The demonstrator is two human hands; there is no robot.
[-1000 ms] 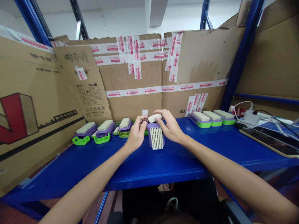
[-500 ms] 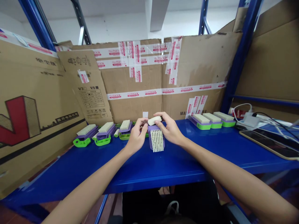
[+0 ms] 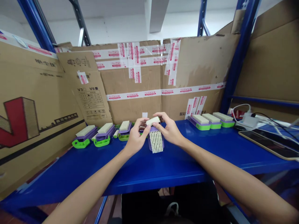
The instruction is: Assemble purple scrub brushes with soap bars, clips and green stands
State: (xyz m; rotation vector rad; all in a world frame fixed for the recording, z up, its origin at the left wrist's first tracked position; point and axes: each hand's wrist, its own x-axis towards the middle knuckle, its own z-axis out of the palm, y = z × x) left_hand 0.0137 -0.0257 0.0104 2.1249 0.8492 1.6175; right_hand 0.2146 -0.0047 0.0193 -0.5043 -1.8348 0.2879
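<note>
A small cream-coloured block or roller is pinched between the fingertips of both hands, with a bit of green at its right end. My left hand is closed on its left side, and my right hand grips it from the right. Just below stands a purple brush head with rows of cream bristles facing me. My fingers hide its upper edge, so I cannot tell whether the block touches it. Behind my left hand sits a purple brush with a green frame, partly covered.
To the left on the blue shelf lie more bristled brushes with green handles. Three bristled brushes in green cases stand at the back right. Beyond them are a phone and a white charger with cables. Cardboard walls enclose the back.
The cream block has turned slightly in my fingers, and its green end now shows at the right. My left thumb has shifted a little to the right.
</note>
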